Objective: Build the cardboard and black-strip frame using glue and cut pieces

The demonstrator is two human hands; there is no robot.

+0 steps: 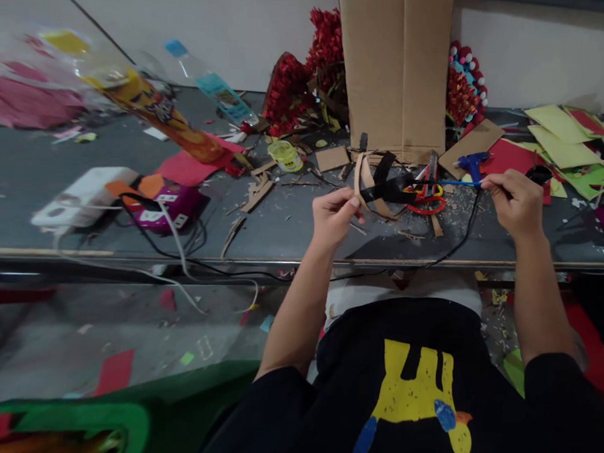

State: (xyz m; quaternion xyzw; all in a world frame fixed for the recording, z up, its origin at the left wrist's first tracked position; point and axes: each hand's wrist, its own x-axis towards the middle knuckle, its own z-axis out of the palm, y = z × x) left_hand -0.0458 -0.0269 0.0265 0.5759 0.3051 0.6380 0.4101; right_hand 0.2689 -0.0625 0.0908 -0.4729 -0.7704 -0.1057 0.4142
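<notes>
My left hand pinches a looped cardboard strip above the table's front part. A black band, perhaps tape, stretches from that loop to the right. It seems to run into a thin blue stick, whose right end sits between the fingers of my right hand. Behind and below the band lie scissors with red and yellow handles, partly covered. A blue glue gun rests just behind the stick, and a black cord passes down near my right hand.
A cardboard panel stands against the wall between red decorations. To the left are a small yellow jar, bottles, a purple socket block and a white power strip. Coloured sheets lie right. Cords hang over the front edge.
</notes>
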